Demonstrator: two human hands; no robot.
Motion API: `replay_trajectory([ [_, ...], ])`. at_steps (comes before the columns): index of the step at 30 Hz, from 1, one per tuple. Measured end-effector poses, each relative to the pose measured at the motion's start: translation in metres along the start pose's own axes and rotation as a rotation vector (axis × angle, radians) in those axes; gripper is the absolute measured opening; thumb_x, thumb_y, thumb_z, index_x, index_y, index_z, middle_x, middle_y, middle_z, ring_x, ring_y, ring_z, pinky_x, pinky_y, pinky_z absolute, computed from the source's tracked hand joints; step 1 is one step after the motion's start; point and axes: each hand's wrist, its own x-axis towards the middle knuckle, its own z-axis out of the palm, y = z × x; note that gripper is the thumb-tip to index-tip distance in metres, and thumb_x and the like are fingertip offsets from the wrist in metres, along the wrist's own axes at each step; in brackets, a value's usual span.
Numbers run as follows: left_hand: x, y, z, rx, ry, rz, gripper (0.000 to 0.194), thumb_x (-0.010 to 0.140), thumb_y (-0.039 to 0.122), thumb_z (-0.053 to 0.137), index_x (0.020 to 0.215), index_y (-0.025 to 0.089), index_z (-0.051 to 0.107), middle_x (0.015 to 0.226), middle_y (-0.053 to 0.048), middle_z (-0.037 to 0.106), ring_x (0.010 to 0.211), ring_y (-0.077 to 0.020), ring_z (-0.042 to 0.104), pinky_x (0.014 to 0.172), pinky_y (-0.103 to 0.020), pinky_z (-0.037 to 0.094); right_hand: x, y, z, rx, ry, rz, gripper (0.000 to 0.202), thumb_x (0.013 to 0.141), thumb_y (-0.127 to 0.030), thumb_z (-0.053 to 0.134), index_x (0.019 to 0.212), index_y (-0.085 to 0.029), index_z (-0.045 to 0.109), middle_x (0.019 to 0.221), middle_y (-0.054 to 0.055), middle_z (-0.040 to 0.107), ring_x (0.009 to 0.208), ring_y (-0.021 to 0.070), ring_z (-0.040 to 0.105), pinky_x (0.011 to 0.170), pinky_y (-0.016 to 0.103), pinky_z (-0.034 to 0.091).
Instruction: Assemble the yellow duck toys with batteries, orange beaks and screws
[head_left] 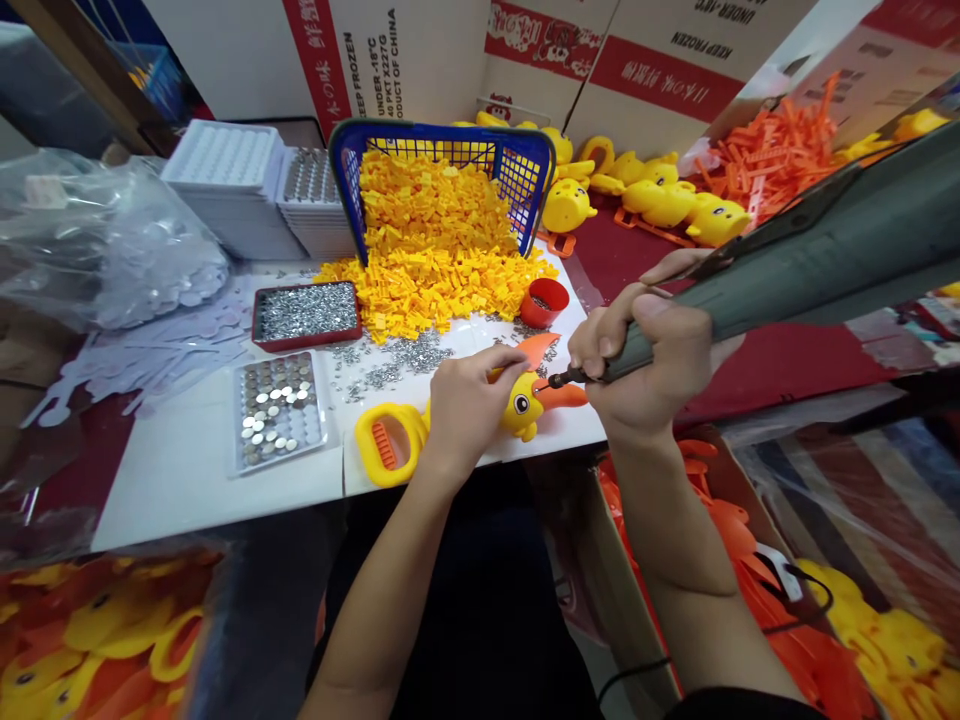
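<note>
By the white tabletop's near edge (225,505), both hands (469,415) at yellow toy (514,420).

Bench (731,375): dark red top, white panels (169,490) laid over its middle. Large white cartons (435,65) with red printed bands stand along the rear edge. Brown slanting post (94,65) beyond rear left corner. Striped surface (832,490) below right end; floor or cloth, indeterminate.

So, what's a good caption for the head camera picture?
Left hand holds a yellow toy; right hand grips a green power screwdriver.
</note>
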Motion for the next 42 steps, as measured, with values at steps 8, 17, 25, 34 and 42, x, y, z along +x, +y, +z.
replay_trajectory([
  [8, 0.000, -0.001, -0.001, 0.019, -0.007, -0.006, 0.013, 0.085, 0.019, 0.074, 0.079, 0.029, 0.078, 0.083, 0.003, 0.081, 0.078, -0.0191, 0.075, 0.079, -0.033, 0.055, -0.003, -0.001, 0.003, -0.007, 0.016, -0.012, 0.015, 0.072, -0.030, 0.072, 0.079, -0.029, 0.058, 0.041, -0.011, 0.039, 0.026, 0.0104, 0.030, 0.031, 0.028, 0.024],
  [17, 0.000, 0.001, 0.000, 0.022, -0.020, -0.028, 0.011, 0.086, 0.018, 0.074, 0.081, 0.027, 0.079, 0.085, 0.002, 0.081, 0.081, -0.0197, 0.076, 0.080, -0.033, 0.054, -0.002, 0.001, 0.003, 0.078, -0.025, -0.061, 0.019, 0.074, -0.020, 0.069, 0.068, -0.026, 0.051, 0.040, -0.010, 0.039, 0.026, 0.0086, 0.031, 0.030, 0.026, 0.022],
  [25, -0.001, 0.001, -0.001, 0.063, -0.015, 0.029, 0.010, 0.086, 0.019, 0.074, 0.081, 0.026, 0.077, 0.085, 0.003, 0.081, 0.079, -0.0177, 0.075, 0.077, -0.031, 0.053, -0.002, 0.004, 0.000, 0.028, 0.007, -0.045, 0.019, 0.073, -0.026, 0.071, 0.072, -0.027, 0.053, 0.041, -0.011, 0.042, 0.026, 0.0093, 0.032, 0.030, 0.026, 0.026],
  [34, 0.000, -0.006, -0.009, -0.021, -0.033, 0.228, 0.006, 0.085, 0.017, 0.076, 0.085, 0.022, 0.073, 0.086, 0.000, 0.079, 0.080, -0.0159, 0.072, 0.078, -0.029, 0.055, 0.005, 0.004, 0.001, 0.061, -0.001, -0.092, 0.025, 0.077, -0.028, 0.072, 0.071, -0.026, 0.048, 0.042, -0.011, 0.039, 0.026, 0.0073, 0.030, 0.030, 0.024, 0.022],
  [42, 0.001, -0.010, -0.011, -0.002, -0.063, 0.295, 0.007, 0.084, 0.015, 0.078, 0.085, 0.022, 0.078, 0.087, -0.001, 0.081, 0.082, -0.0180, 0.074, 0.078, -0.032, 0.056, 0.004, 0.000, 0.001, 0.066, 0.028, -0.063, 0.020, 0.070, -0.025, 0.072, 0.078, -0.028, 0.054, 0.040, -0.011, 0.041, 0.026, 0.0090, 0.030, 0.031, 0.025, 0.022],
])
